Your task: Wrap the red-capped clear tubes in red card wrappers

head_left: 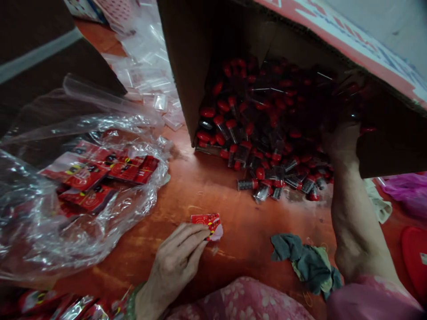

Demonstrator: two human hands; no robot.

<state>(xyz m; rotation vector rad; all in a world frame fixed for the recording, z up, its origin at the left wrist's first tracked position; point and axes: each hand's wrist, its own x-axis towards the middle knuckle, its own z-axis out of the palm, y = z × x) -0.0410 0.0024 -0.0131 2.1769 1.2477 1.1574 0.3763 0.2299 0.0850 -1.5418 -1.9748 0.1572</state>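
Note:
My left hand (178, 249) pinches a small red printed card (207, 222) with a pink corner and yellow and black figures, just over the orange surface. My right hand (342, 133) reaches into a cardboard box (183, 75) lying open toward me. Dark shadow hides its fingers, so I cannot see what they hold. Many small clear tubes with red caps (247, 129) fill the box, and several have spilled out at its front edge. On the left, an open clear plastic bag (133, 218) contains more red printed cards (86, 173).
Clear plastic pieces (150, 75) are heaped behind the bag. A dark green cloth (307, 262) lies near my right forearm. Shiny red packets (76, 309) are at the lower left. Purple plastic (407, 191) and a red round object (415, 258) sit at the right edge.

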